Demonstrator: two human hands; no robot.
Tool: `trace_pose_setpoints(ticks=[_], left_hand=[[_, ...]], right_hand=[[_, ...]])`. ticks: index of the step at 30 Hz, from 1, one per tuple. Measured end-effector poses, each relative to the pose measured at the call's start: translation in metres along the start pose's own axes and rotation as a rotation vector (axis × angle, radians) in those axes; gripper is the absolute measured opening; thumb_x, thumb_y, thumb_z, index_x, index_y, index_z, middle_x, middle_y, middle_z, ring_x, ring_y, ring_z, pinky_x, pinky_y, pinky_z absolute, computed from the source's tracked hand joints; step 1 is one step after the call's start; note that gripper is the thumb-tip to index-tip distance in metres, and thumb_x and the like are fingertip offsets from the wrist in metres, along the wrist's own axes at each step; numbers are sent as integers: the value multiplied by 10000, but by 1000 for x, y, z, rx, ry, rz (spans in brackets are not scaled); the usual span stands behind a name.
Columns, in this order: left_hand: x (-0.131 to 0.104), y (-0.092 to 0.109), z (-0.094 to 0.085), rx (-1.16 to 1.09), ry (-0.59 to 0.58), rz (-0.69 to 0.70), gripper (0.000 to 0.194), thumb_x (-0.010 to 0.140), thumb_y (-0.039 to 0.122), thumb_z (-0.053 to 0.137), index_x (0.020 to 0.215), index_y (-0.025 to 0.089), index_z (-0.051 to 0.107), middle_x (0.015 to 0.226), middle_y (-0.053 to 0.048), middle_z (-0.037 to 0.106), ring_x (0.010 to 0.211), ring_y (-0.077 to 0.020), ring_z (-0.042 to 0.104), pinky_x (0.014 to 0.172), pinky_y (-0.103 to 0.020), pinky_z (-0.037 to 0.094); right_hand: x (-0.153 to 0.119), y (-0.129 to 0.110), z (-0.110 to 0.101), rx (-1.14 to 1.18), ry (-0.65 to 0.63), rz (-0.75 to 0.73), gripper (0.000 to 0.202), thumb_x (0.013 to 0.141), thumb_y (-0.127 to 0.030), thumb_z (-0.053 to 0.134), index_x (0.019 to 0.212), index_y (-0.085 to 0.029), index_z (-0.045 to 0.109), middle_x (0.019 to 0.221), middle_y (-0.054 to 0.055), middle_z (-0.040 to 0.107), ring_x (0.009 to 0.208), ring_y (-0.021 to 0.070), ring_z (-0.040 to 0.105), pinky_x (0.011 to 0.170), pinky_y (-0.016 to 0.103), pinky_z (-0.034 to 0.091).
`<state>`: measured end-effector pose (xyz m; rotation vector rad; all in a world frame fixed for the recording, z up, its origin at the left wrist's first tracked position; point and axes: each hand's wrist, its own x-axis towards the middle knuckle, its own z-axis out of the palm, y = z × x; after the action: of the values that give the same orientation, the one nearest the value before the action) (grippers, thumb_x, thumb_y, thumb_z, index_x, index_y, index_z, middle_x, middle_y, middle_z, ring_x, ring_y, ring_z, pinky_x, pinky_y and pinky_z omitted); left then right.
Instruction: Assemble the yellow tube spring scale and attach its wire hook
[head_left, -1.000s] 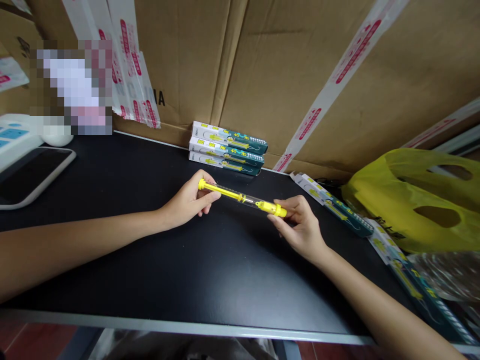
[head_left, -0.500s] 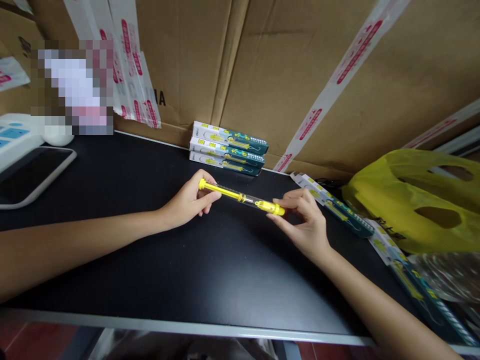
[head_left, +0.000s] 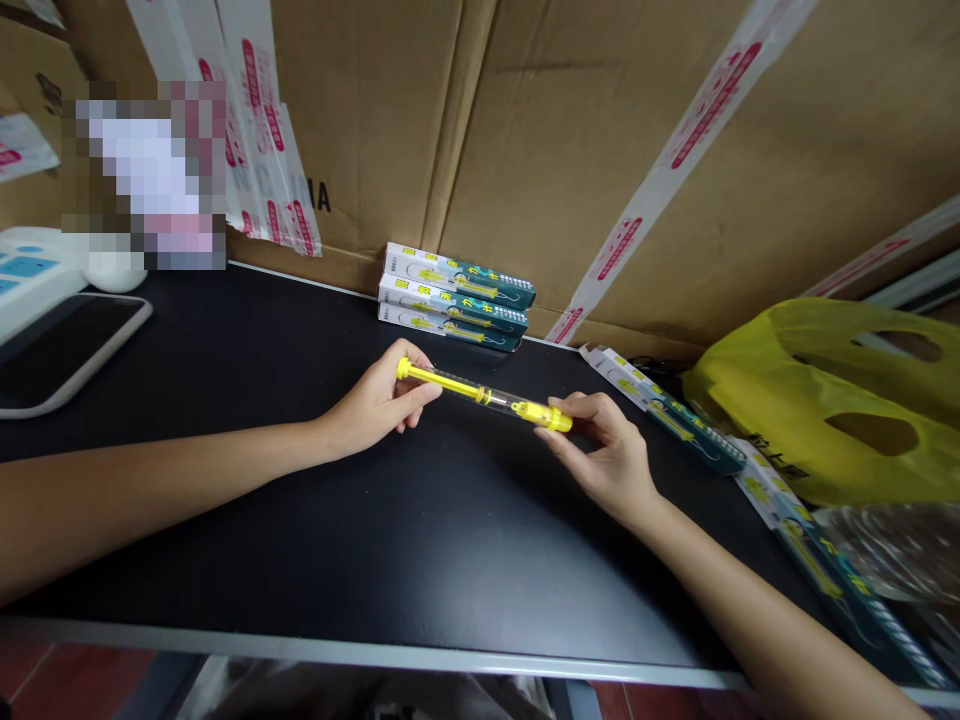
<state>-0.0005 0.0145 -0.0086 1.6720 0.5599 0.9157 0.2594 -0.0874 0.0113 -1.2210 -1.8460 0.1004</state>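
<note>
Since half a second ago, the right hand (head_left: 611, 460) has been lowered a little, and its fingers now sit under and around the yellow end of the tube instead of over it. Nothing else has been moved.

The yellow tube (head_left: 484, 395) is held just above the black table (head_left: 300, 520), near the middle, tilted so its left end is a bit higher. It has a yellow stick inside a clear part and a thick yellow cap on the right. Its left end is pinched by the closed fingers of the left hand (head_left: 379, 405). Its cap end is gripped by the fingertips of the right hand.

Behind the tube, three long boxes (head_left: 454, 297) are stacked against the cardboard boxes (head_left: 570, 150). More long boxes (head_left: 667, 410) are spread on the right, beside a yellow plastic bag (head_left: 832, 400). Far to the left, a white scale (head_left: 56, 340) is seen on the table.
</note>
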Motion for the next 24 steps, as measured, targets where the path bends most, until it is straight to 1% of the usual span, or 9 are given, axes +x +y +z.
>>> trace_pose_setpoints(ticks=[3,7,11,14,16,18,20,22,24], left_hand=[[0,-1,0,-3,-3,2,206,891,285,580,951,216,395,586,89,483,488,-65,502,413,-140,418],[0,-1,0,-5,-10,-3,206,891,282,577,952,215,392,577,92,481,483,-64,497,411,-138,418],[-1,0,-1,-2,-18,-3,202,897,285,572,955,215,391,574,93,481,485,-64,497,413,-139,421],[-1,-1,-1,-4,-17,2,203,897,286,573,953,215,391,575,92,478,481,-65,499,412,-142,422],[-1,-1,-1,-4,-16,5,203,896,286,575,950,216,393,576,91,477,480,-65,501,412,-142,420],[-1,-1,-1,-2,-13,3,200,897,284,575,951,217,394,576,90,478,480,-65,501,412,-141,419],[-1,-1,-1,3,-9,1,198,896,280,574,950,218,395,574,91,477,481,-65,500,413,-140,418],[-1,0,-1,6,-5,0,197,894,274,576,950,218,396,576,91,478,483,-65,500,415,-141,420],[-1,0,0,8,0,3,198,891,272,580,951,217,400,581,90,478,485,-66,505,416,-143,421]], right_hand=[[-1,1,0,13,-10,6,210,847,-384,691,915,-230,566,841,45,660,682,180,683,536,276,561],[-3,2,2,74,-35,27,198,871,-355,667,970,-238,543,837,27,647,553,128,619,471,245,518],[-6,5,3,122,-55,77,225,882,-396,649,985,-238,526,739,-9,592,479,107,545,406,225,437],[-5,7,0,107,-67,116,264,852,-441,679,957,-233,554,647,-29,555,479,116,536,418,230,417],[-4,6,-2,67,-70,117,259,840,-419,700,972,-230,584,606,-42,538,470,112,512,432,236,410],[-1,5,-4,7,-51,73,240,834,-369,716,999,-227,615,586,-55,510,465,104,470,451,244,404],[2,4,-5,-44,-19,-9,211,823,-324,729,991,-228,644,605,-49,492,494,108,455,477,258,409],[4,2,-5,-89,19,-82,184,810,-312,736,960,-233,665,689,-15,517,559,129,483,507,281,431],[6,1,-5,-133,48,-114,173,800,-323,740,934,-240,670,796,26,549,638,157,525,537,309,461]])
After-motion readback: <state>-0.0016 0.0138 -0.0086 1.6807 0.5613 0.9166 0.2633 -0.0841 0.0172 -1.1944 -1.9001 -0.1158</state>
